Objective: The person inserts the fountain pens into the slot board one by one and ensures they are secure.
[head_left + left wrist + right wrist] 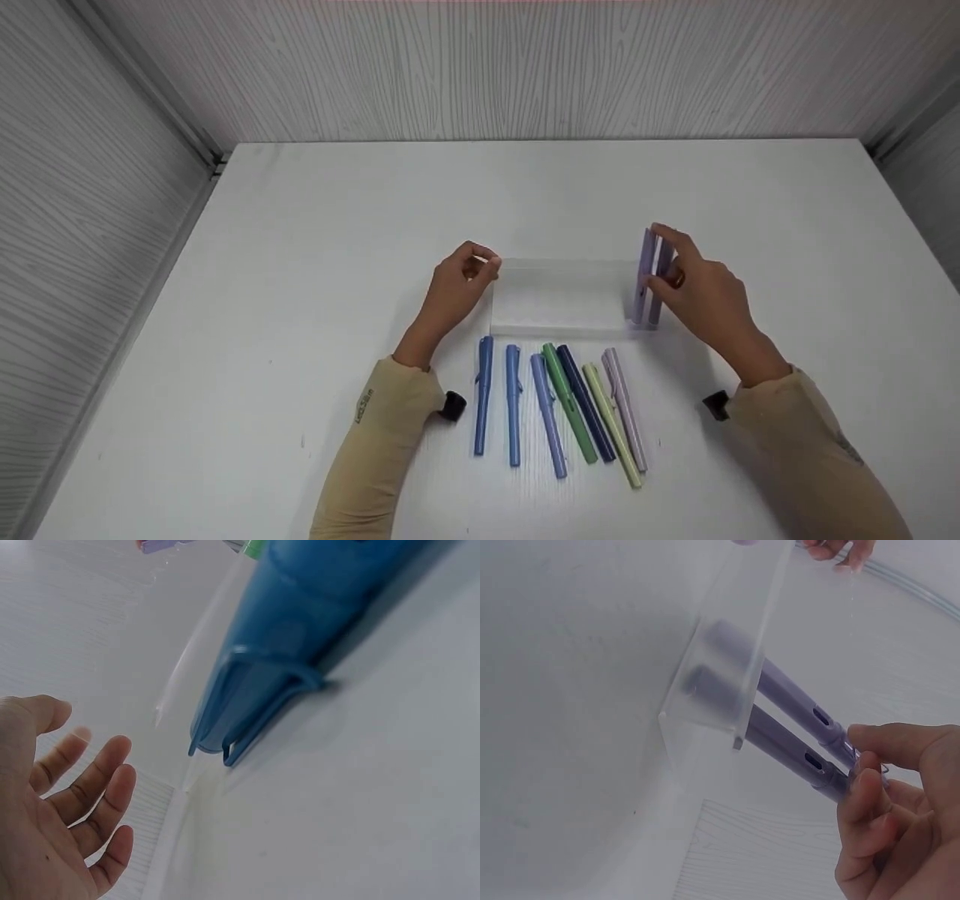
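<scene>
A clear open box (pixel 562 331) stands on the table. My left hand (pixel 457 285) pinches its back left corner between thumb and forefinger; the other fingers are loosely bent in the left wrist view. At the right end of the box, two purple pens stand nearly upright side by side, a left one (pixel 643 277) and a right one (pixel 791 746). My right hand (pixel 701 289) pinches a purple pen near the top, thumb and fingers curled about it. The lower ends show through the clear wall in the right wrist view. Whether the fingers grip both pens is unclear.
In front of the box lies a loose row of several pens: a dark blue one (pixel 484 397), a blue one (pixel 513 405), a periwinkle one (pixel 550 416), a green one (pixel 570 405), a navy one (pixel 586 405), a yellow-green one (pixel 613 427) and a lilac one (pixel 626 412). Wood-grain panels surround the white table (pixel 337 225).
</scene>
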A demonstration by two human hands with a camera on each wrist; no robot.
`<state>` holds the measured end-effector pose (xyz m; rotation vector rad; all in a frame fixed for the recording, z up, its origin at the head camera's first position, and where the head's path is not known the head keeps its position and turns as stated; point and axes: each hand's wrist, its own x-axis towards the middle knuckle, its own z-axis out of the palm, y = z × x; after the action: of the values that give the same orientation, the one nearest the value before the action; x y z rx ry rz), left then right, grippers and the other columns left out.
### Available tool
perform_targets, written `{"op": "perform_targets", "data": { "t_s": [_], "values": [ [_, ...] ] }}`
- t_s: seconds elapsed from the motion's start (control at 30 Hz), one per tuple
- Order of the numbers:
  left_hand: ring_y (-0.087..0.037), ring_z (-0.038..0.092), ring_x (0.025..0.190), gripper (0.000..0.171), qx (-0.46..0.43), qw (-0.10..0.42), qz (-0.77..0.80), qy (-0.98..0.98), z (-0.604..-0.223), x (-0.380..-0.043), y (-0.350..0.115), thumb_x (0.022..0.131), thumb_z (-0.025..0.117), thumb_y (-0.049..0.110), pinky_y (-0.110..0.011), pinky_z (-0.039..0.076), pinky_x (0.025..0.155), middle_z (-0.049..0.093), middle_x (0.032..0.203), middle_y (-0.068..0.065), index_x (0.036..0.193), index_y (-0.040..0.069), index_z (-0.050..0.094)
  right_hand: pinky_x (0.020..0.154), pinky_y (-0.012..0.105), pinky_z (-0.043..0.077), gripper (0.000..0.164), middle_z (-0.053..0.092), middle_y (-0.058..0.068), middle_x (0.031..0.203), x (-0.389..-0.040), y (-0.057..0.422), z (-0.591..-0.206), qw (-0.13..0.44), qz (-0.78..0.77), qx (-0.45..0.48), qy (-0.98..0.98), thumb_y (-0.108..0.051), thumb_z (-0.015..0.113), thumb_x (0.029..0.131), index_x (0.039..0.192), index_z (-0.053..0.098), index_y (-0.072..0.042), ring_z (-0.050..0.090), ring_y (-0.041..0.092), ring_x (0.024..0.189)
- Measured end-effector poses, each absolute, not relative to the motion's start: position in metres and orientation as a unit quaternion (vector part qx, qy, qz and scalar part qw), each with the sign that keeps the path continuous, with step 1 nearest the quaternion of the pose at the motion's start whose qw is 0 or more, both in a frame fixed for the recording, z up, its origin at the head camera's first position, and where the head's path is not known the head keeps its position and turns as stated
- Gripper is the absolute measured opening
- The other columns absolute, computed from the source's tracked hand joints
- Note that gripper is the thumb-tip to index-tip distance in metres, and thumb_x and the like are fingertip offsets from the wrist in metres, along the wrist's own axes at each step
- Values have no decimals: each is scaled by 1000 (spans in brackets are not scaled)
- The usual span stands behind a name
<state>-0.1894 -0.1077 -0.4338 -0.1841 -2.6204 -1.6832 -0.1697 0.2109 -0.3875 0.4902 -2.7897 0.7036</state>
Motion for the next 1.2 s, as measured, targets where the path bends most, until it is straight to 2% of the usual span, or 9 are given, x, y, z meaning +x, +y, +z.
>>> {"op": "perform_targets", "data": {
  "t_s": [0.17, 0.37, 0.63, 0.87, 1.2],
  "values": [
    [-20, 63, 86, 22, -59, 12, -541, -839, -434, -190, -107, 97, 58, 30, -26, 43, 72, 69, 92, -9, 108, 11, 60, 49, 28, 37, 67, 65, 11, 76, -167, 213, -384, 114, 245, 171, -947, -11, 69, 88, 145, 34, -15, 54, 18, 56],
    [-23, 63, 88, 22, -63, 13, -550, -833, -434, -190, -108, 97, 58, 29, -26, 43, 71, 68, 92, -9, 108, 10, 60, 50, 27, 38, 66, 67, 9, 81, -157, 212, -381, 122, 244, 181, -945, -13, 70, 88, 144, 34, -14, 57, 18, 60],
    [-23, 63, 86, 21, -65, 13, -548, -834, -434, -190, -107, 97, 58, 29, -26, 43, 71, 68, 91, -8, 107, 10, 61, 53, 27, 40, 64, 66, 8, 88, -144, 205, -375, 46, 241, 170, -954, -24, 66, 92, 145, 31, -13, 54, 14, 62],
    [-15, 59, 81, 22, -65, 15, -543, -837, -433, -191, -106, 97, 58, 29, -26, 42, 71, 68, 90, -7, 107, 10, 61, 52, 26, 40, 65, 65, 6, 88, -137, 201, -377, 15, 241, 183, -953, -24, 67, 91, 144, 32, -14, 50, 12, 61],
    [-16, 60, 84, 21, -62, 6, -541, -838, -432, -190, -106, 97, 57, 30, -26, 43, 73, 69, 93, -8, 107, 11, 60, 56, 25, 43, 69, 62, 4, 94, -130, 203, -388, -37, 244, 204, -948, -28, 69, 89, 145, 29, -14, 53, 11, 65]
  ]
}}
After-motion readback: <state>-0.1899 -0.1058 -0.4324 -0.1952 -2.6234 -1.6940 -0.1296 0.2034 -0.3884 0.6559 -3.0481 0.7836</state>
